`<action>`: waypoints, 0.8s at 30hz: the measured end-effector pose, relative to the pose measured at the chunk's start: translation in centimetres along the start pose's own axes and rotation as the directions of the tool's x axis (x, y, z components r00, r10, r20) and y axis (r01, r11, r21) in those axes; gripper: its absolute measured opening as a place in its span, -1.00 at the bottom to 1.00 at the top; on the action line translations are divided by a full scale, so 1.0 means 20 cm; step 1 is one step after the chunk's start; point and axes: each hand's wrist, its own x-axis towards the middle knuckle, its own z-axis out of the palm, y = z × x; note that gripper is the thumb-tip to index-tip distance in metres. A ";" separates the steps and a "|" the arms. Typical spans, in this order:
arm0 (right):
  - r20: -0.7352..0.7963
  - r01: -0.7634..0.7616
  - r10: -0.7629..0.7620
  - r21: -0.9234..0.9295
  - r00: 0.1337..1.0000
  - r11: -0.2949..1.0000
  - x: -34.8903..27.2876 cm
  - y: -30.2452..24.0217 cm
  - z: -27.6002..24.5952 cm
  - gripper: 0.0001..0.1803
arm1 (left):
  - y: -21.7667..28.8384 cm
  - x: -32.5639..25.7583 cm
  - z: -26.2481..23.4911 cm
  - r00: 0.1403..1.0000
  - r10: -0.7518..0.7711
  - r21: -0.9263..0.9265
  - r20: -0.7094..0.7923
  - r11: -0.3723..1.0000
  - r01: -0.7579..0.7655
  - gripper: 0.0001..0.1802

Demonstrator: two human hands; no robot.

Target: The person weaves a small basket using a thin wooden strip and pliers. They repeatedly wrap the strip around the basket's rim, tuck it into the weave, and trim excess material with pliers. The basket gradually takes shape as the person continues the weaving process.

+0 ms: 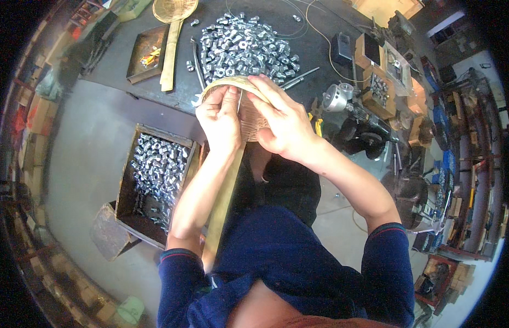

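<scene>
A woven bamboo strainer [252, 121] is held at the table's front edge, its long flat handle [226, 205] running down toward my lap. My left hand [220, 117] is closed on the left part of its rim, thumb and fingers pinched together. A thin bright strip or rod [240, 100] shows beside that thumb; I cannot make out what it is. My right hand [287, 119] grips the rim from the right, fingers laid over the top edge and thumb lower down. Just beyond the strainer lies a heap of shiny metal nuts [243, 46].
A second bamboo strainer [169, 54] lies at the back left beside a shallow metal tray [133, 70]. Below the table's left side stands a box [123, 183] of metal fittings. To the right are a round metal device [336, 97], a black box [342, 48] and wooden boxes.
</scene>
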 end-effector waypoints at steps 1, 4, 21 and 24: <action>0.003 0.010 -0.010 0.000 1.000 1.000 0.00 -0.01 -0.01 -0.31 | 0.01 -0.01 0.01 1.000 0.010 -0.008 0.007 1.000 -0.010 -0.86; 0.016 0.054 -0.054 -0.032 0.998 0.998 -0.01 0.00 -0.04 -0.35 | 0.05 -0.03 0.02 0.999 0.014 -0.023 0.040 1.000 -0.013 -0.86; 0.111 0.158 -0.148 -0.086 0.983 0.984 -0.05 0.06 -0.11 -0.42 | 0.08 0.00 0.03 0.954 -0.141 -0.144 0.264 0.972 0.184 -0.84; 0.146 0.138 -0.125 -0.082 0.981 0.987 -0.08 0.07 -0.13 -0.40 | 0.05 0.00 -0.01 0.914 -0.154 -0.182 0.376 0.955 0.236 -0.80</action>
